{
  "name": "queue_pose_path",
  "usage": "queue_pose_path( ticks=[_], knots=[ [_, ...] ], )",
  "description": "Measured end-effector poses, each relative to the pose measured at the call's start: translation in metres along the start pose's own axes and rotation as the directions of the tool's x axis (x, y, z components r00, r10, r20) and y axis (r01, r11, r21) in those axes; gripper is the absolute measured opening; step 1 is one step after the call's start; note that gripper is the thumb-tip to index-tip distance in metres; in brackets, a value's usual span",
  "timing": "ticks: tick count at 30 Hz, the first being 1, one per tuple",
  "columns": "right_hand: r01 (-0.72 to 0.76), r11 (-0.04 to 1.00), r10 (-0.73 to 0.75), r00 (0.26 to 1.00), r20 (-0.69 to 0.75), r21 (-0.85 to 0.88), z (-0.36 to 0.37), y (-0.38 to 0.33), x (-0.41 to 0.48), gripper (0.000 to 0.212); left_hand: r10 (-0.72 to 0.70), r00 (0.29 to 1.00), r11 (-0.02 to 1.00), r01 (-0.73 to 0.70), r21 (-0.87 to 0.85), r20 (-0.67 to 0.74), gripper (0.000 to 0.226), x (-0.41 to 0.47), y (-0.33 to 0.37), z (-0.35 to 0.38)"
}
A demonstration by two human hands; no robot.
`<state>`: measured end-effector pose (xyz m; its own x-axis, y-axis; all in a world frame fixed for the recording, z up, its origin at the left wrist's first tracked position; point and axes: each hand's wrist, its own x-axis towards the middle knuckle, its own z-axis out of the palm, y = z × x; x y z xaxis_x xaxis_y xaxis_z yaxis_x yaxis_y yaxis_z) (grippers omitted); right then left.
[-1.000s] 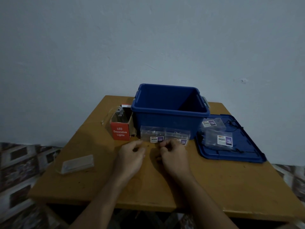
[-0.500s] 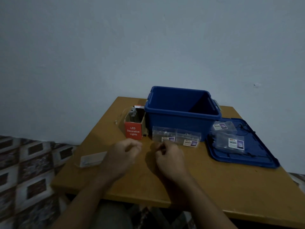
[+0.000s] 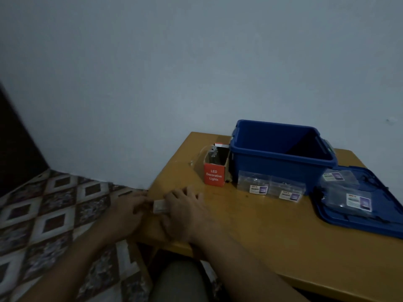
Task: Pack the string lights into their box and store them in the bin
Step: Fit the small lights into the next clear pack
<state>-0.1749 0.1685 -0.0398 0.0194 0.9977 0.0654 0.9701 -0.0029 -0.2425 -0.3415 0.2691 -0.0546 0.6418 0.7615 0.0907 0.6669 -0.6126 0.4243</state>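
Note:
A small clear plastic box (image 3: 160,206) lies at the table's left front edge. My left hand (image 3: 128,211) grips its left end and my right hand (image 3: 185,211) lies over its right part, thumb beneath; the frame is blurred here. A red carton (image 3: 214,177) marked "LED Decorative Lights" stands open beside the blue bin (image 3: 261,164), with wire and string lights (image 3: 212,154) showing in its top. The bin is open and looks dark inside.
Two clear labelled packets (image 3: 254,184) (image 3: 288,191) lean against the bin's front. The blue lid (image 3: 383,223) lies at the right with two more packets (image 3: 339,177) (image 3: 354,200) and black wire on it. The wooden table (image 3: 272,232) stands against the wall; patterned floor is left.
The view has swung left. Both hands moved from the table's middle to the clear plastic box at the left edge and took hold of it.

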Motion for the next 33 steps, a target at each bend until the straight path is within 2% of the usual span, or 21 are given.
queue_pose_path(
  ticks=[1, 4, 8, 12, 14, 18, 22, 25, 26, 30, 33],
  knots=[
    [0.007, 1.0, -0.006, 0.999, 0.033, -0.023, 0.001, -0.002, 0.003, 0.04, -0.005, 1.0, 1.0, 0.005, -0.012, 0.014, 0.042, -0.002, 0.0, 0.001],
    [0.022, 0.998, -0.018, 0.997, 0.074, -0.061, 0.002, -0.006, 0.006, 0.042, 0.022, 0.998, 1.0, -0.023, -0.005, -0.066, 0.028, -0.005, 0.0, 0.003],
    [0.052, 0.996, -0.045, 0.996, 0.081, -0.076, -0.001, -0.011, -0.005, 0.041, 0.076, 0.993, 0.996, -0.072, 0.056, -0.085, 0.026, -0.012, -0.006, 0.003],
    [0.065, 0.998, -0.065, 0.997, 0.041, 0.019, -0.014, -0.01, -0.026, 0.038, 0.1, 0.988, 0.994, -0.095, 0.044, -0.115, 0.012, -0.024, 0.007, -0.011],
    [0.083, 0.994, -0.084, 0.996, 0.023, 0.066, -0.025, -0.009, -0.042, 0.043, 0.104, 0.983, 0.994, -0.101, 0.028, -0.15, 0.013, -0.032, 0.025, -0.023],
    [0.073, 0.985, -0.066, 0.997, -0.048, 0.156, -0.06, -0.008, -0.079, 0.046, 0.202, 0.959, 0.979, -0.202, 0.024, -0.201, 0.022, -0.048, 0.07, -0.047],
    [0.076, 0.967, -0.024, 0.978, -0.207, 0.244, -0.099, -0.008, -0.127, 0.046, 0.258, 0.921, 0.954, -0.291, -0.075, -0.292, 0.015, -0.069, 0.126, -0.071],
    [0.068, 0.951, 0.039, 0.942, -0.334, 0.302, -0.12, -0.007, -0.168, 0.025, 0.283, 0.907, 0.919, -0.349, -0.181, -0.311, 0.013, -0.088, 0.163, -0.081],
    [0.062, 0.945, 0.064, 0.928, -0.367, 0.322, -0.126, -0.005, -0.183, 0.015, 0.309, 0.901, 0.897, -0.383, -0.221, -0.305, 0.013, -0.095, 0.176, -0.083],
    [0.099, 0.884, 0.141, 0.875, -0.463, 0.456, -0.141, 0.003, -0.241, 0.006, 0.432, 0.864, 0.774, -0.503, -0.384, -0.26, 0.011, -0.118, 0.223, -0.082],
    [0.13, 0.803, 0.218, 0.844, -0.49, 0.581, -0.145, 0.01, -0.277, 0.008, 0.501, 0.838, 0.685, -0.536, -0.494, -0.215, 0.016, -0.129, 0.255, -0.072]
  ],
)
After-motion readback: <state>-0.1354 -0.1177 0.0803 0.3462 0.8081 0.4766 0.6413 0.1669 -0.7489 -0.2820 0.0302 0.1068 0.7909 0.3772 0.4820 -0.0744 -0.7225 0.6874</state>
